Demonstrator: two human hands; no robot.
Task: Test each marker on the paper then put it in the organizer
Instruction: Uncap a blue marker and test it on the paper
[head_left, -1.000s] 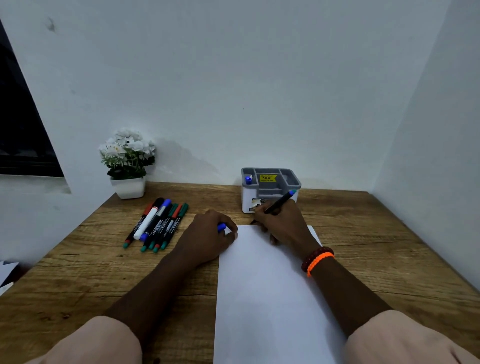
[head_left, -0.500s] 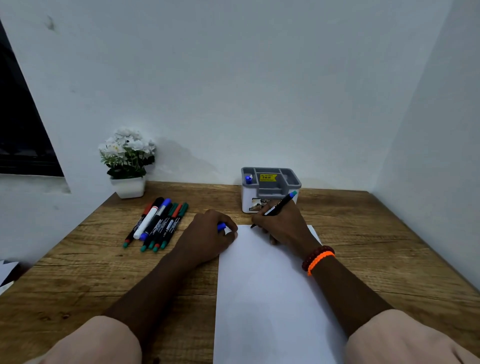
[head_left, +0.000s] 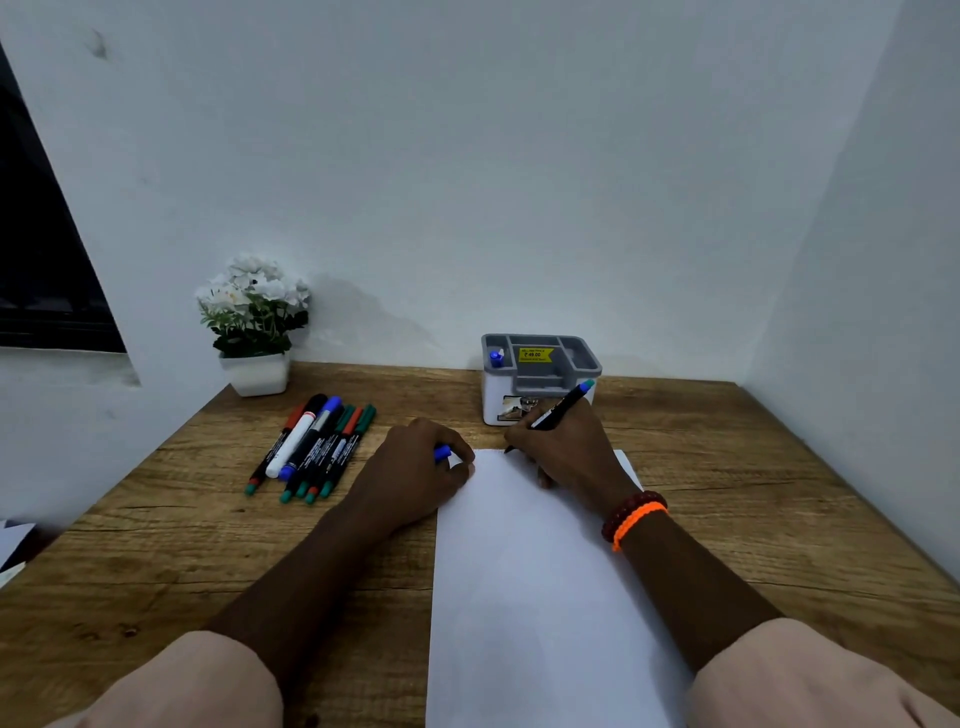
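Head view: black marker, teal-ended, tip on white paper.

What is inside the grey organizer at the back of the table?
One blue-capped marker stands in the organizer's left rear compartment. A yellow sticker lies in the middle one. The compartment bottoms are hidden by the walls.
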